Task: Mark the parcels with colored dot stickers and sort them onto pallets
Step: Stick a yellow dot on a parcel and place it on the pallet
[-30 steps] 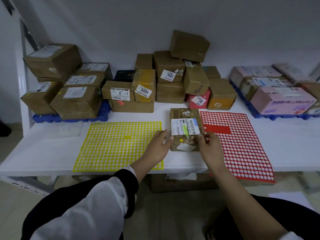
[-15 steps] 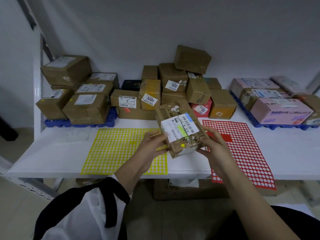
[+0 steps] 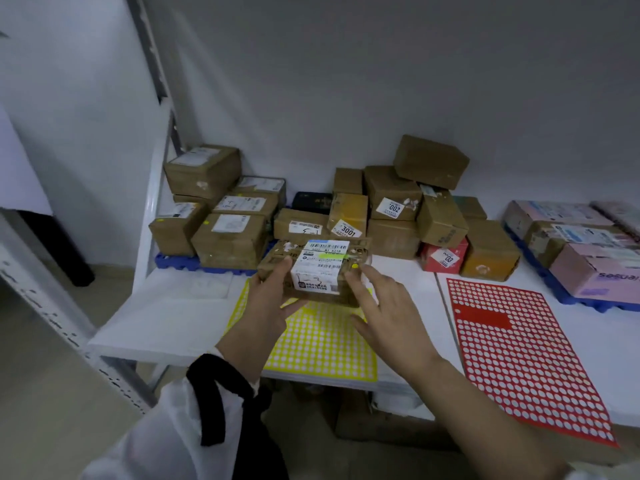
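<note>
A brown parcel (image 3: pixel 318 271) with white shipping labels and a yellow dot sticker (image 3: pixel 354 266) on top hangs in the air above the far end of the yellow sticker sheet (image 3: pixel 322 344). My left hand (image 3: pixel 273 299) grips its left side, thumb on top. My right hand (image 3: pixel 384 313) is beside its right end with straight, spread fingers, only the fingertips at the parcel's edge. The red sticker sheet (image 3: pixel 519 355) lies on the table to the right. A blue pallet (image 3: pixel 173 263) at the far left carries several brown boxes, two of which show yellow dots.
A pile of unsorted brown boxes (image 3: pixel 391 202) stands at the back centre against the wall. A second blue pallet (image 3: pixel 568 299) at the right holds pink and brown boxes. A metal shelf post rises at the left. The white table's (image 3: pixel 166 317) front edge is near my body.
The parcel was lifted off the table between the sheets and carried left and away toward the left pallet. My right hand has opened and let go of its side. My head turned left.
</note>
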